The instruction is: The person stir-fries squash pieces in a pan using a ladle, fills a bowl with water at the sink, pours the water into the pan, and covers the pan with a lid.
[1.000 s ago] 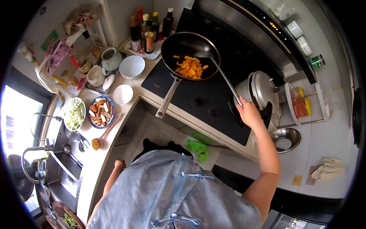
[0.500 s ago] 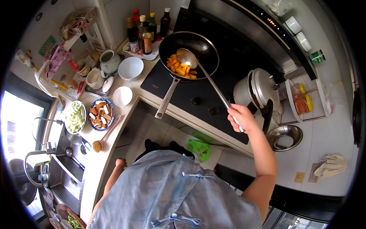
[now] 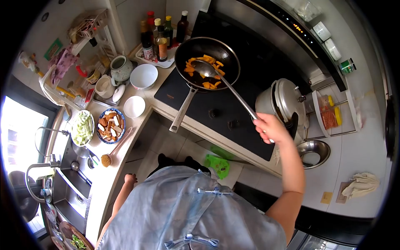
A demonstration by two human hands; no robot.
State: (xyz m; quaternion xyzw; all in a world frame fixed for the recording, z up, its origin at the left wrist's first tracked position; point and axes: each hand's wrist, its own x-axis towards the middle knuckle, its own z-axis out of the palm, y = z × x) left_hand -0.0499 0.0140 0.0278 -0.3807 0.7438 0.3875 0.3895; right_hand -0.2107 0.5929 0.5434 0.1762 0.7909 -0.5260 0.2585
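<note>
My right hand (image 3: 271,127) is closed round the handle of a long metal ladle (image 3: 235,92). The ladle's bowl rests among orange pieces (image 3: 211,85) in the black wok (image 3: 227,56) on the stove. The wok's handle (image 3: 183,110) points toward me with no hand on it. My left hand (image 3: 131,179) hangs low beside the counter edge, its fingers curled; whether it holds anything is too small to make out.
A pressure cooker (image 3: 287,100) stands right of the wok. White bowls (image 3: 143,76), a plate of brown and white pieces (image 3: 111,126), a plate of green slices (image 3: 82,127) and a brush (image 3: 106,160) lie on the left counter, near the sink (image 3: 68,198). Bottles (image 3: 161,45) stand behind.
The ladle's bowl first moved left over the orange pieces, then slightly down in the wok. The pieces are now more spread out. My right hand stays on the ladle's handle.
</note>
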